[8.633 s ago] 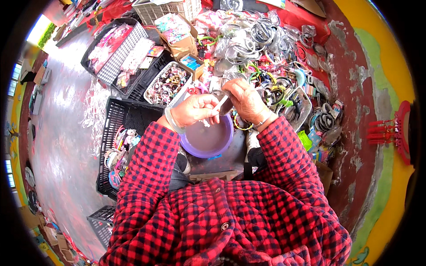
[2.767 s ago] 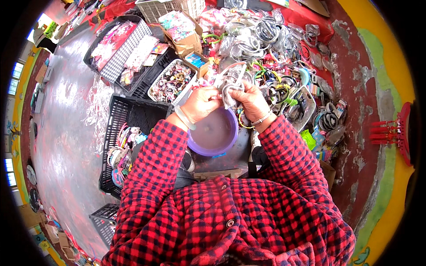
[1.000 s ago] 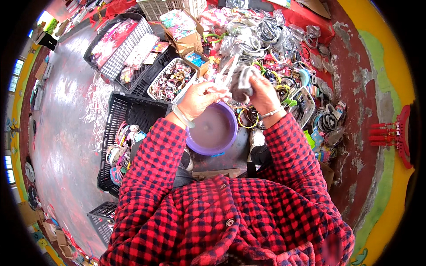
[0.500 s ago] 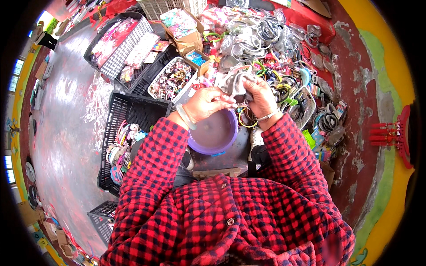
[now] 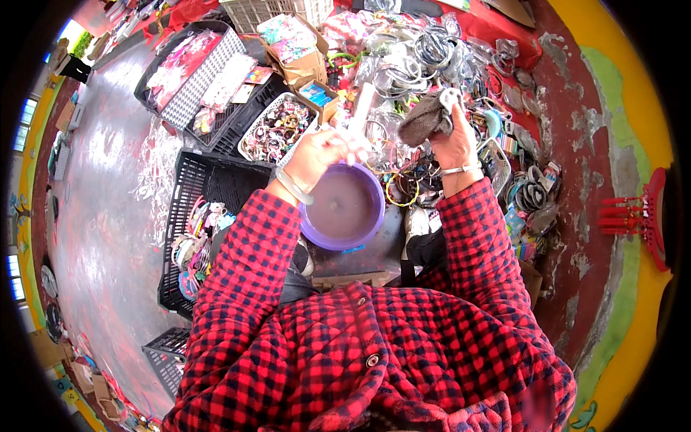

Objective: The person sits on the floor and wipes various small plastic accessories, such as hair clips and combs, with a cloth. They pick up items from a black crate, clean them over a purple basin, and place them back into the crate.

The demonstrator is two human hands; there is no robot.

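My left hand (image 5: 325, 150) grips a clear plastic-wrapped packet of hair accessories (image 5: 362, 108), holding it just above a purple plastic bowl (image 5: 344, 207). My right hand (image 5: 455, 138) is raised to the right of it and is closed on a crumpled grey cloth (image 5: 425, 119). Both sleeves are red and black checked. The bowl sits low in front of me, with a little dark residue inside.
A heap of bagged headbands and hoops (image 5: 425, 57) lies ahead. A white basket of small trinkets (image 5: 275, 129) and black crates (image 5: 205, 216) stand at left. Cardboard boxes (image 5: 295, 43) sit farther back. A red comb-like thing (image 5: 633, 216) lies on the right floor.
My hands have drawn apart: the right one lifted the grey cloth up and to the right, away from the packet, while the left keeps the packet over the bowl.
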